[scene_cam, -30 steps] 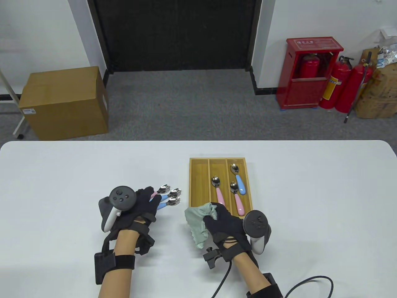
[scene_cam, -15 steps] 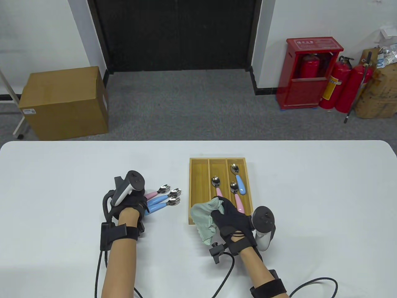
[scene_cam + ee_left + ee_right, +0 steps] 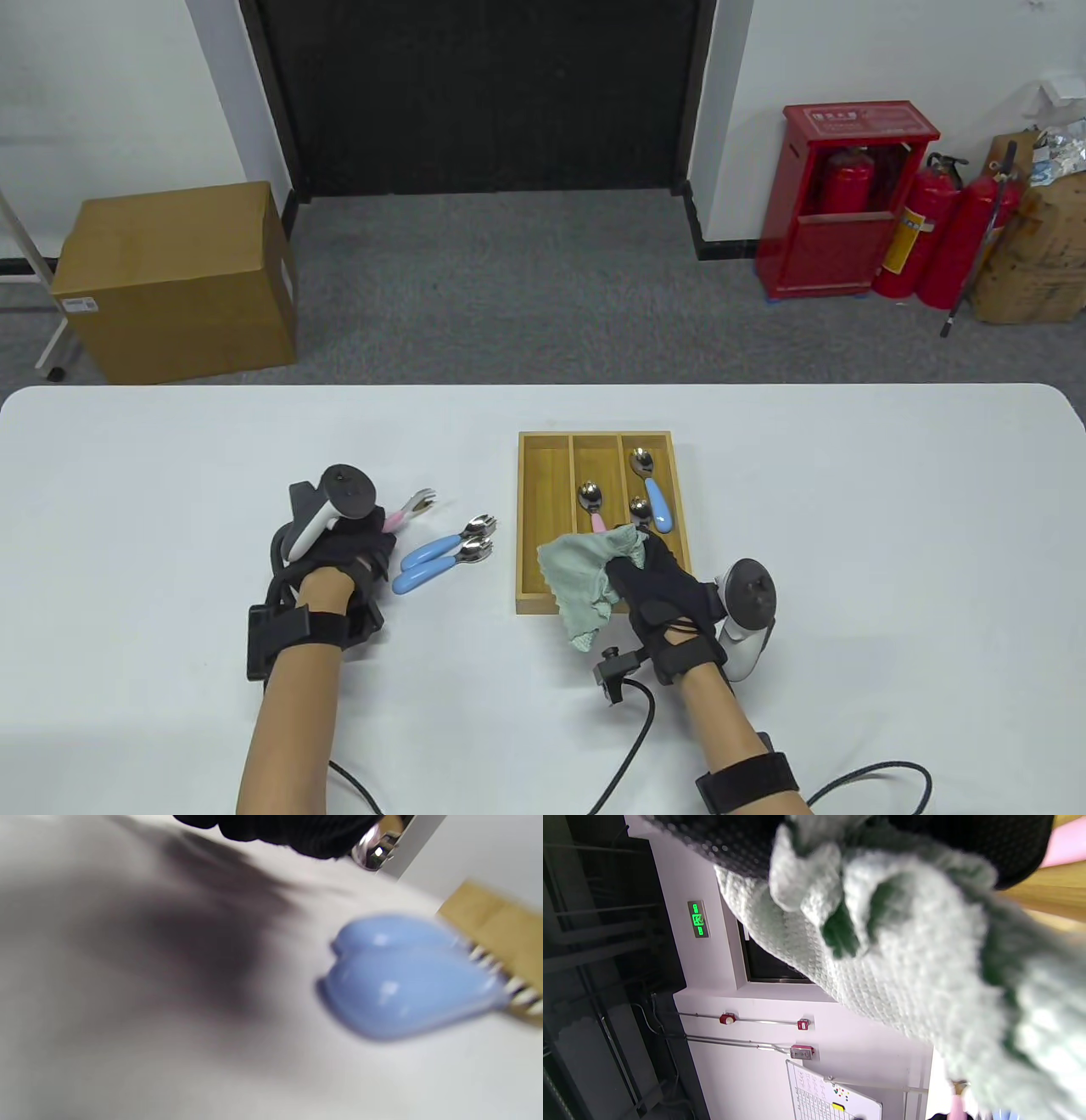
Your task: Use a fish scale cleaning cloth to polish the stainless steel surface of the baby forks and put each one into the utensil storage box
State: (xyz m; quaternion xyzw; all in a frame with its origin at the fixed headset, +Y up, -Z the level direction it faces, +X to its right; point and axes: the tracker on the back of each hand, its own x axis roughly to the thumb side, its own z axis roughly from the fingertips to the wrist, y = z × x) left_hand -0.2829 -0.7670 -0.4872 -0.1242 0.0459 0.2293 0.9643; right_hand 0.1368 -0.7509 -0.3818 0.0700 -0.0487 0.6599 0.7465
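My left hand (image 3: 352, 543) grips a pink-handled baby fork (image 3: 411, 507) and holds it off the table, tines pointing right. Two blue-handled forks (image 3: 441, 560) lie side by side on the white table to its right; their handles (image 3: 407, 980) fill the blurred left wrist view. My right hand (image 3: 649, 577) clutches the green fish scale cloth (image 3: 581, 577) over the near edge of the wooden utensil box (image 3: 543, 509). The cloth (image 3: 903, 955) covers most of the right wrist view. Three spoons lie in the box: a pink one (image 3: 591, 503), a blue one (image 3: 652, 490) and a partly hidden one (image 3: 639, 509).
The box's left compartment (image 3: 545, 484) holds nothing. A black cable (image 3: 632, 747) trails from my right wrist across the near table. Beyond the far table edge stand a cardboard box (image 3: 174, 280) and red fire extinguishers (image 3: 925, 238) on the floor.
My left hand took the pink fork from the group of three and lifted it up and left. My right hand moved right with the cloth, over the box's near edge.
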